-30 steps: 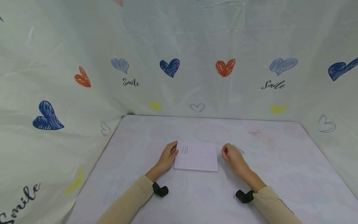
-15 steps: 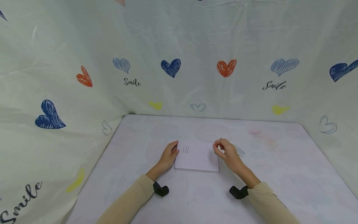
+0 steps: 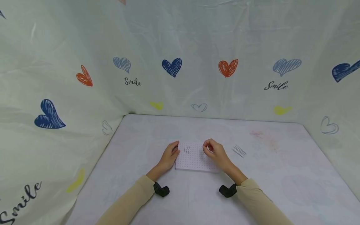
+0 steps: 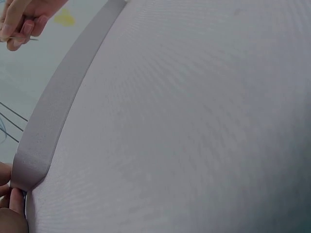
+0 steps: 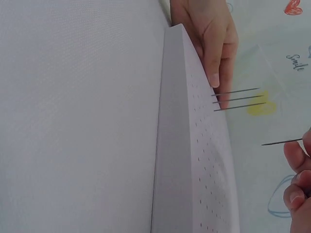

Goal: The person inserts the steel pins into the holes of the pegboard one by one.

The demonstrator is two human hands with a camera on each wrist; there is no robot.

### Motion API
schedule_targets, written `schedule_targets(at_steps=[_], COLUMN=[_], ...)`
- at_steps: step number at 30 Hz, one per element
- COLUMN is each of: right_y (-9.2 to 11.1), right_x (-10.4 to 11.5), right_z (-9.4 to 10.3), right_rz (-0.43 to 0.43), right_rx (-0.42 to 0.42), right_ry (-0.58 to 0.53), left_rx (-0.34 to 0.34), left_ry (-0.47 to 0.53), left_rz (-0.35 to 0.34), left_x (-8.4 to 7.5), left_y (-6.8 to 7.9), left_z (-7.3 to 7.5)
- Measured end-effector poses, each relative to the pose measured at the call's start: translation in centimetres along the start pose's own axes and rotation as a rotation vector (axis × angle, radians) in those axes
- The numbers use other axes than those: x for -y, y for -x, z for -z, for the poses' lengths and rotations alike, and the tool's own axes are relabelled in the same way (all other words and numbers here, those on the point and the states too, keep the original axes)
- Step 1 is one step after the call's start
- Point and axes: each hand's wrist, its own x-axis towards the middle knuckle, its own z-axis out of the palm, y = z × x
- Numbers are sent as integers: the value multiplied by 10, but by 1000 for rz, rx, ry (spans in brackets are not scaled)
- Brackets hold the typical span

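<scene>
A white board with rows of small holes lies flat on the table. Three thin dark metal needles stand upright in it near its far left corner. My left hand holds the board's left edge, thumb near the top face. Above the board's right half, my right hand pinches another needle between thumb and fingertips. In the right wrist view, this needle's lower tip points toward the holes, apart from the board. The left wrist view shows mostly the tabletop and the board's side wall.
Several loose needles lie side by side on the white table, right of the board. A pale curtain printed with hearts and "Smile" lettering hangs behind and at the left.
My right hand has moved left with the needle, from beside the loose needles to over the board's right half. The left hand has stayed on the board's edge.
</scene>
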Motion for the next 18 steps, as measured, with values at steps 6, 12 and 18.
schedule_targets(at_steps=[6, 12, 18], right_y=[-6, -10, -12], right_x=[-4, -8, -11], right_z=[-13, -24, -32], right_rz=[17, 14, -6], right_rx=[2, 9, 8], right_ry=[-16, -1, 4], left_rx=[9, 10, 9], left_ry=[2, 3, -2], left_rz=[-11, -13, -13], left_x=[-1, 1, 2], left_y=[0, 0, -1], left_z=[0, -1, -1])
